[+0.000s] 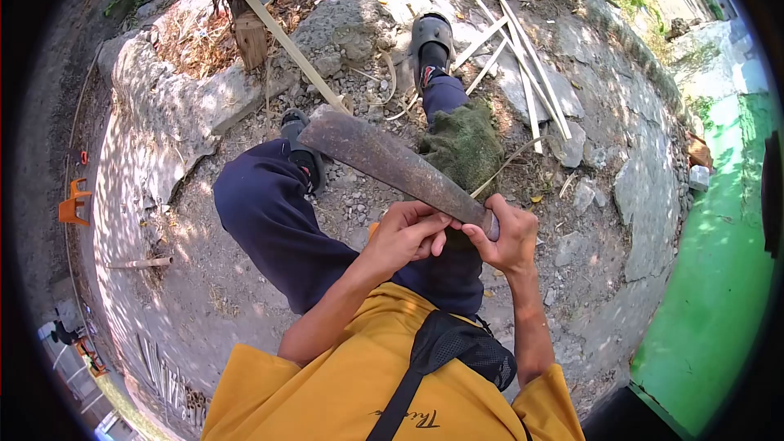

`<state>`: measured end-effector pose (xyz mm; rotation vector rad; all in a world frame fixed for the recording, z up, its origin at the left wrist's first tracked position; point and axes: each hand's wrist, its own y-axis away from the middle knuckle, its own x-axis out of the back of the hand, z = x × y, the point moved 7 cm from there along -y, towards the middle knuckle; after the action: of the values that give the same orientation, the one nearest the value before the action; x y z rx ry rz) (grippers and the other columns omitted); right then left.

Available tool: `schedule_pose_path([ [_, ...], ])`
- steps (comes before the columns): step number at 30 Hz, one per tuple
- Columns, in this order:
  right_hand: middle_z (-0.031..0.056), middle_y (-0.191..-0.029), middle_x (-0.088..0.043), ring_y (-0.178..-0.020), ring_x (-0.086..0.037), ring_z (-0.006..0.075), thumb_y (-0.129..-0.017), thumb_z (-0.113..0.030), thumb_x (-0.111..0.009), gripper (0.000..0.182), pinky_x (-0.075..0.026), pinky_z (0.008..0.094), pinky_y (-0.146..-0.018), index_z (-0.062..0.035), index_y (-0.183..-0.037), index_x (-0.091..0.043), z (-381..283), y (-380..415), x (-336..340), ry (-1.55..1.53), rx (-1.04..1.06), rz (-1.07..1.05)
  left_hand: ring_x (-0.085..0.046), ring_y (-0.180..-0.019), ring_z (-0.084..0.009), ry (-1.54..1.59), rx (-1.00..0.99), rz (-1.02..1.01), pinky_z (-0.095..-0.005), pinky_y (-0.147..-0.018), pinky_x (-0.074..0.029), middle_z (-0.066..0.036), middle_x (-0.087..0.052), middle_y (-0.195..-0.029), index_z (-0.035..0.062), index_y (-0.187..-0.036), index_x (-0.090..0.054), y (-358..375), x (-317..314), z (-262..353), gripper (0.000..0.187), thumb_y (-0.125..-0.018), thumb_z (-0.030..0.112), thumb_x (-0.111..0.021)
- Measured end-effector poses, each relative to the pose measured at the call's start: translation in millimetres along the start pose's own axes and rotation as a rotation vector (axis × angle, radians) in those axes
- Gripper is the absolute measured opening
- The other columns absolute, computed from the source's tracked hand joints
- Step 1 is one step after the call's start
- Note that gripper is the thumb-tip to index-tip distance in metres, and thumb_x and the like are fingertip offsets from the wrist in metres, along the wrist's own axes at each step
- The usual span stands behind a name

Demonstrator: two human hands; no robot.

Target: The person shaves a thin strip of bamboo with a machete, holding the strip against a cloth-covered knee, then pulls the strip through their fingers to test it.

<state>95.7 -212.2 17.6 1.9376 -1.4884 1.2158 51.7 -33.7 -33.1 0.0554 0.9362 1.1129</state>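
Observation:
My right hand [508,237] is wrapped round the handle of a machete [392,165] with a broad, dark, rusty blade. The blade points up and left across my lap. Close beside it, below the base of the blade, my left hand [408,235] is closed in a pinch. A thin bamboo strip [508,165] comes out from behind the blade, in line with my left fingertips; the pinched part itself is hidden. A rough green cloth [464,145] lies over my right leg, beneath the strip and the blade.
Several long pale bamboo strips [523,53] lie on the broken ground ahead. A longer split piece [294,51] leans by a wooden post [249,37]. Rubble slabs [347,24] surround my feet. A green wall [719,278] stands right; an orange chair [75,202] is far left.

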Motion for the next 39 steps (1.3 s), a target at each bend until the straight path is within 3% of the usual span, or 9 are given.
schedule_pose_path([
  [3,0.0104,-0.063,-0.063,-0.055,-0.067,0.0328,-0.083,-0.064,-0.081,0.059,-0.048,0.0430,-0.050,-0.0085,-0.085,-0.063,-0.8,-0.1,1.3,0.011,0.038,-0.028,-0.056,-0.059,-0.0050,-0.101,-0.138,0.112,-0.0253,-0.052,-0.038,-0.004,-0.068,-0.072,0.0049,-0.113,-0.078,2.6,-9.2,1.5,0.019,-0.108,0.016,-0.063],
  [5,0.0103,-0.062,-0.062,-0.054,-0.066,0.0327,-0.083,-0.064,-0.081,0.059,-0.047,0.0431,-0.050,-0.0085,-0.085,-0.062,-2.9,-2.2,2.0,0.014,0.084,-0.040,-0.056,-0.060,-0.0052,-0.484,-0.403,0.320,-0.0258,-0.054,-0.040,-0.002,-0.067,-0.071,0.0015,-0.108,-0.077,10.9,-13.6,16.4,0.019,-0.108,0.013,-0.062],
  [6,0.0103,-0.062,-0.062,-0.054,-0.066,0.0327,-0.083,-0.064,-0.081,0.059,-0.047,0.0431,-0.050,-0.0085,-0.085,-0.062,-3.4,-1.3,4.3,0.013,0.076,-0.038,-0.056,-0.060,-0.0062,-0.484,-0.470,0.347,-0.0273,-0.055,-0.041,-0.001,-0.067,-0.070,0.0000,-0.106,-0.076,13.3,-17.7,12.9,0.018,-0.107,0.011,-0.062],
  [13,0.0115,-0.063,-0.064,-0.053,-0.065,0.0331,-0.083,-0.063,-0.083,0.059,-0.047,0.0432,-0.049,-0.0078,-0.085,-0.062,-10.5,-2.6,5.9,0.038,0.076,-0.053,-0.050,-0.059,-0.0058,-0.574,-0.416,0.307,-0.0260,-0.054,-0.037,0.001,-0.063,-0.070,0.0023,-0.101,-0.075,9.9,-2.8,12.6,0.020,-0.108,0.016,-0.061],
  [15,0.0117,-0.063,-0.064,-0.053,-0.065,0.0334,-0.083,-0.063,-0.083,0.059,-0.048,0.0432,-0.049,-0.0076,-0.085,-0.061,-11.5,-3.1,7.0,0.043,0.077,-0.059,-0.045,-0.058,-0.0057,-0.298,-0.192,0.227,-0.0262,-0.052,-0.032,0.002,-0.058,-0.068,0.0034,-0.095,-0.070,1.9,-1.0,3.3,0.021,-0.107,0.018,-0.060],
  [18,0.0127,-0.063,-0.064,-0.054,-0.065,0.0338,-0.084,-0.063,-0.082,0.059,-0.049,0.0438,-0.050,-0.0076,-0.085,-0.061,-11.7,-4.9,8.5,0.019,0.064,-0.088,-0.041,-0.057,-0.0053,-0.131,-0.118,0.239,-0.0264,-0.051,-0.028,0.002,-0.055,-0.067,0.0049,-0.090,-0.066,-4.8,1.3,-2.0,0.021,-0.106,0.018,-0.061],
  [28,0.0152,-0.064,-0.067,-0.055,-0.068,0.0353,-0.089,-0.067,-0.075,0.060,-0.051,0.0448,-0.051,-0.0080,-0.086,-0.062,-16.0,-7.2,8.8,0.055,0.009,-0.160,-0.039,-0.057,-0.0049,-0.442,-0.310,0.293,-0.0264,-0.052,-0.027,0.003,-0.050,-0.067,0.0060,-0.095,-0.067,-4.4,1.5,-8.3,0.020,-0.108,0.020,-0.060],
  [30,0.0153,-0.065,-0.067,-0.055,-0.068,0.0355,-0.089,-0.067,-0.074,0.061,-0.052,0.0450,-0.050,-0.0079,-0.087,-0.062,-17.9,-6.4,7.0,0.091,-0.011,-0.161,-0.037,-0.057,-0.0043,-0.238,-0.248,0.282,-0.0263,-0.052,-0.026,0.005,-0.048,-0.066,0.0060,-0.096,-0.068,-4.3,2.1,-11.1,0.022,-0.110,0.022,-0.059],
  [39,0.0115,-0.064,-0.067,-0.052,-0.065,0.0336,-0.086,-0.067,-0.077,0.058,-0.047,0.0448,-0.048,-0.0108,-0.087,-0.064,-16.9,-6.3,5.6,0.137,-0.013,-0.127,-0.037,-0.057,-0.0040,-0.028,-0.137,0.156,-0.0243,-0.052,-0.027,0.006,-0.044,-0.067,0.0046,-0.101,-0.066,3.0,6.9,-14.4,0.023,-0.111,0.023,-0.057],
])
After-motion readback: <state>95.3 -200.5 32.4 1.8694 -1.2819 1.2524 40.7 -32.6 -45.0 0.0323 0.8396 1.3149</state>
